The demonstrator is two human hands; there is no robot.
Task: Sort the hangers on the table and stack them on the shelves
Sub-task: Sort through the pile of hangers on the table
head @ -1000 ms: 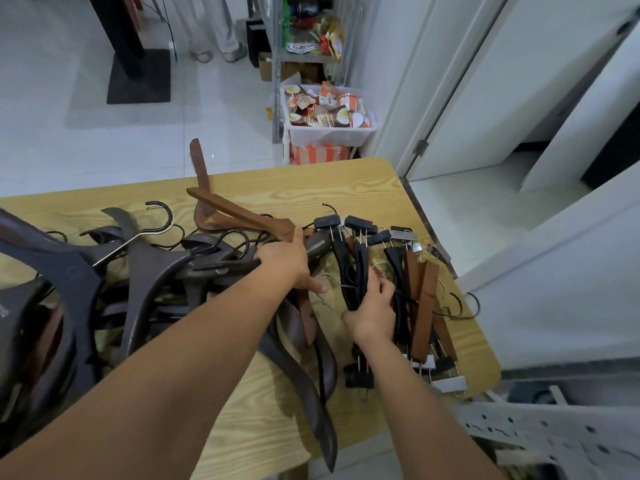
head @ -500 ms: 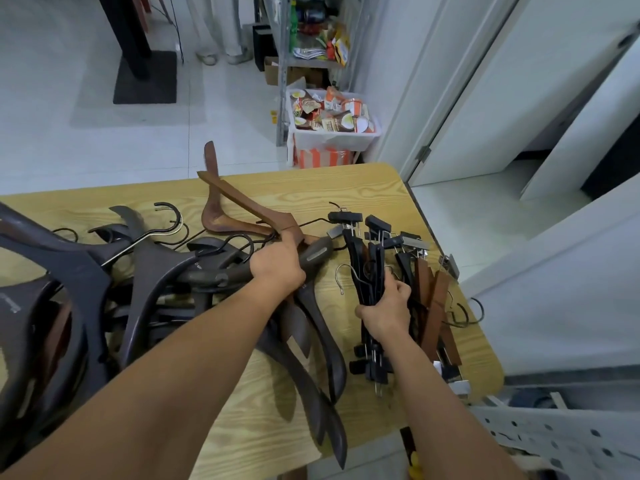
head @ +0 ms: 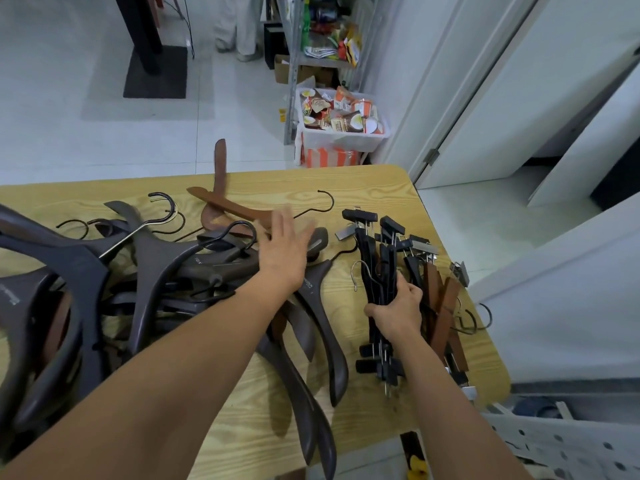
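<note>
Meanwhile, left hand (head: 282, 252) hovers splayed, holding nothing; right hand (head: 398, 311) clutches the black clip hangers (head: 377, 268).

1 head camera looks forward-down, near the table (head: 374, 188).

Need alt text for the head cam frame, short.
A person's right hand grips a bundle of black clip hangers at a wooden table, while the open left hand is over a pile of dark coat hangers.
</note>
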